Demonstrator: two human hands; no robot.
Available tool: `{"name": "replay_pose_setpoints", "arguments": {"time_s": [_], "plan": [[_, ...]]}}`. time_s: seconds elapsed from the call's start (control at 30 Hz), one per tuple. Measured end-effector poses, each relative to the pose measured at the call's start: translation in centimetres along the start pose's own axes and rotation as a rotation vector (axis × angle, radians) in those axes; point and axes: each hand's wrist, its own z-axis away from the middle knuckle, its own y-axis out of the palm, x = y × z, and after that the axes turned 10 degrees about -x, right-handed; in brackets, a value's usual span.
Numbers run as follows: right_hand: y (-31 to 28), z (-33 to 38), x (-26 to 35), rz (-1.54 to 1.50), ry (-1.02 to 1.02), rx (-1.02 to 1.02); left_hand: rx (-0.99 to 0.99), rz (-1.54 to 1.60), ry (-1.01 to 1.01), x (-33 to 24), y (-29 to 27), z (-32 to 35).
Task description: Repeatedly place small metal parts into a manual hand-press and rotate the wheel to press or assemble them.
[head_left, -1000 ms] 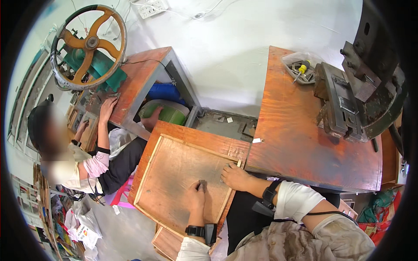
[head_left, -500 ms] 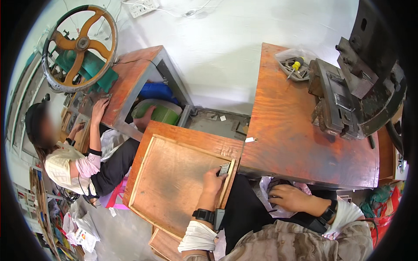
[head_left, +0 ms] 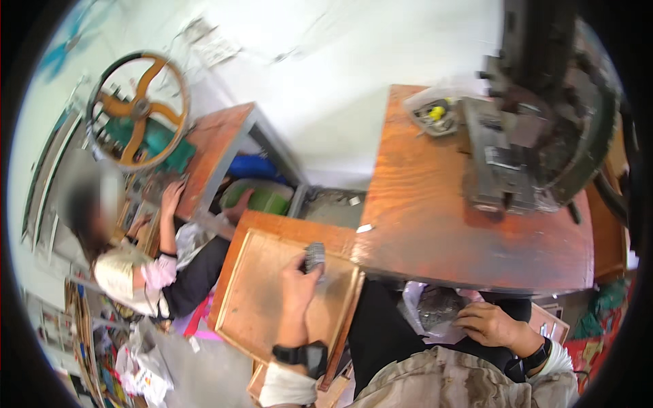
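My left hand (head_left: 298,282) is closed on a small stack of grey metal pieces (head_left: 314,257), lifted over the shallow wooden tray (head_left: 272,299). The stack has a ribbed look, and blur hides its detail. In my lap lies a clear plastic bag (head_left: 413,306) with many small dark metal parts (head_left: 441,306) in it; single parts cannot be made out. At the bag's right edge is my right hand (head_left: 495,326), its fingers curled together. Whatever these fingers hold, if anything, is hidden.
A dark metal press (head_left: 524,149) stands on the wooden bench (head_left: 422,211) at right, beside a plastic container (head_left: 435,115) with a yellow-handled tool. At left a co-worker (head_left: 129,272) sits by a machine with a large handwheel (head_left: 139,109). White bags (head_left: 146,367) lie on the floor.
My left hand has lifted the metal stack away from the tray's right edge and moved left. My right hand has drawn out of the bag to its right edge. The whole view has shifted.
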Motion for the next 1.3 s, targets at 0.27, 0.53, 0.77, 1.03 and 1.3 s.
{"name": "replay_pose_setpoints", "arguments": {"time_s": [0.27,0.53,0.77,1.03,1.3], "plan": [[-6.9,-2.0,0.6,-0.063,-0.047,-0.347,0.664,-0.251,0.694,-15.0,12.8,5.3],[-5.0,-8.3,-4.0,0.067,0.106,-0.501,0.555,-0.236,0.885,-13.8,16.0,7.4],[-5.4,-8.3,-4.1,0.094,0.141,-0.482,0.445,-0.191,0.977,-13.0,15.9,7.4],[-6.5,-3.0,-4.4,0.067,0.126,-0.626,0.346,0.080,0.274,-18.6,12.3,4.5],[-6.3,-3.3,-4.3,0.127,0.085,-0.615,0.203,-0.144,0.667,-25.3,24.4,3.2]]}}
